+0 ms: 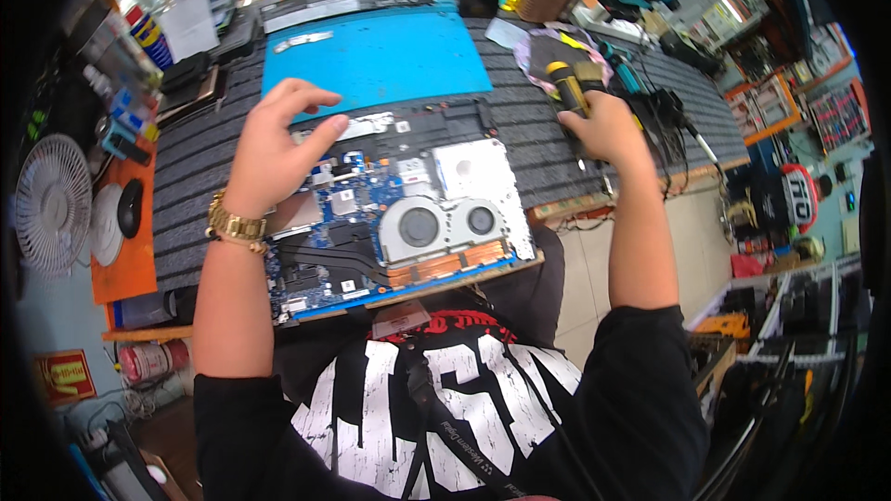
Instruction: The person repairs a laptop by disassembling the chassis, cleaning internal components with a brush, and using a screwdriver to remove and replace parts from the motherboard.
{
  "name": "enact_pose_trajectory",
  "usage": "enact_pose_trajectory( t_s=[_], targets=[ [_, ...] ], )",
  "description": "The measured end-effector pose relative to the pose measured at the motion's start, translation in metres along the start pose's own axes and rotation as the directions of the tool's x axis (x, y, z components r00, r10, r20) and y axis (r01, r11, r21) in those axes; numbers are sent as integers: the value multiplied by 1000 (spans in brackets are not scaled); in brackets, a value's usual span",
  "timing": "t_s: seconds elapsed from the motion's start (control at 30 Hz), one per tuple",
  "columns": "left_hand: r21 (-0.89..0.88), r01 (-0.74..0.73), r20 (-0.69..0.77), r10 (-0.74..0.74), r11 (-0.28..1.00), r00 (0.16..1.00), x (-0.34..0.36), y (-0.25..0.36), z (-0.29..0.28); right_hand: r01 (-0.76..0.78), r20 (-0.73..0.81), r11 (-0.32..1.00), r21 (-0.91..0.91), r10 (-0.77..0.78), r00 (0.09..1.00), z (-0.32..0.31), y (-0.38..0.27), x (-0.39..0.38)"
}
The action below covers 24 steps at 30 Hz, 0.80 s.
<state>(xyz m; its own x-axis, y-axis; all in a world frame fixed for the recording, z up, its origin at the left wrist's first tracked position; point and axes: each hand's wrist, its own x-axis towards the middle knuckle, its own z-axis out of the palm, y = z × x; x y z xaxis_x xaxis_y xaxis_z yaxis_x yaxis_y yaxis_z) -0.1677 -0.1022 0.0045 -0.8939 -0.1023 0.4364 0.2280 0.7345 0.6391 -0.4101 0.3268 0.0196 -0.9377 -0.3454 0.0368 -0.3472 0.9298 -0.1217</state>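
Note:
An opened laptop base [362,162] lies in front of me at the table's near edge, its blue circuit board, copper heat pipes [455,264] and two cooling fans [418,225] exposed. Over its far left part hovers my left hand [277,148], with thumb and fingers apart and nothing visible between them. To the right of the laptop, my right hand [608,133] is closed around a screwdriver [564,85] with a yellow and black handle. The screwdriver is held above the table, its handle end pointing away from me; its tip is hard to make out.
A blue mat [390,60] lies beyond the laptop, with a long dark laptop part [353,2] behind it. Tools and cables [659,111] crowd the right side near a round, pinkish-edged tray [531,57]. At left stand a white fan [54,195] and a spray can [148,37].

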Motion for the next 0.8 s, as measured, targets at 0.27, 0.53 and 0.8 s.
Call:
enact_pose_trajectory(
  t_s=[0.27, 0.53, 0.8],
  targets=[
    [-27, 4, -68, -6, 1000, 998, -2, -4, -6, 464, -438, 334, 821, -154, 886, -73, -89, 22],
    [2, 49, -105, -48, 999, 993, -1, -14, -5, 577, -547, 172, 798, -194, 814, -12, -189, 111],
    [38, 37, -112, -33, 999, 993, -5, -22, -6, 484, -446, 287, 827, -189, 875, 23, -233, 127]
  ],
)
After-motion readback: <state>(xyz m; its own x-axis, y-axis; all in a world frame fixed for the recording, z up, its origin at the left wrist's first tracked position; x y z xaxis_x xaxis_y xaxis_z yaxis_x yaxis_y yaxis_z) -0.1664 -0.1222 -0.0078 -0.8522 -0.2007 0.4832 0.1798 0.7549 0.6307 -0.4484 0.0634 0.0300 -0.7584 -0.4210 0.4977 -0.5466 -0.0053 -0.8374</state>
